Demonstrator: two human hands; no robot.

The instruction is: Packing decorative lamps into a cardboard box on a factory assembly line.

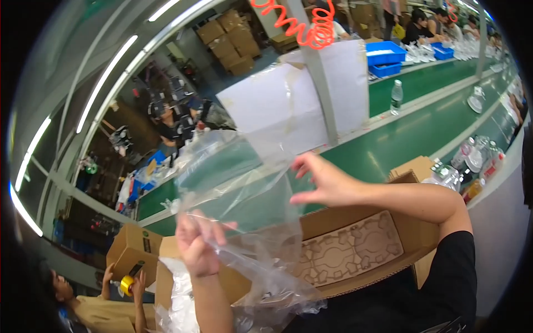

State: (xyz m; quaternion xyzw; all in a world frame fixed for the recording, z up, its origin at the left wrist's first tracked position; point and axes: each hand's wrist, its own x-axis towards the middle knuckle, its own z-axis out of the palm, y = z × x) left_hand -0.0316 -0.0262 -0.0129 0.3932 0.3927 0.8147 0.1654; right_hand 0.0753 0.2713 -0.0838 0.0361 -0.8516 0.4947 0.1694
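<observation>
- A large clear plastic bag [244, 191] spreads across the middle of the view, above the near side of a carton [419, 225], its lower folds drooping over the carton's edge.
- The left hand [201, 241] is at the bag's left side, fingers partly curled, with film lying across them; whether it pinches the film or is inside it, I cannot tell.
- The right hand [327, 180] is wide open at the bag's right side, thumb and fingers spread toward the film. It grips nothing; whether the fingertips touch the film is unclear.
- The bag looks very light, limp and slippery, likely to cling, crease or tear if yanked. An edge on each side, pinched between thumb and finger, seems the best hold.
- Inside the carton lies a moulded brown tray [355, 247], probably stiff and light. The bag's loose folds and the carton's upright walls partly block the way to it.
- White plastic wrap [182, 288] is bunched just left of the left forearm.
- Beyond runs a green belt [358, 164], with a water bottle [396, 99] and a white board [277, 102] near a grey post [319, 83].
- At lower left, a co-worker [105, 313] holds yellow tape [127, 284] beside another box [129, 247].
</observation>
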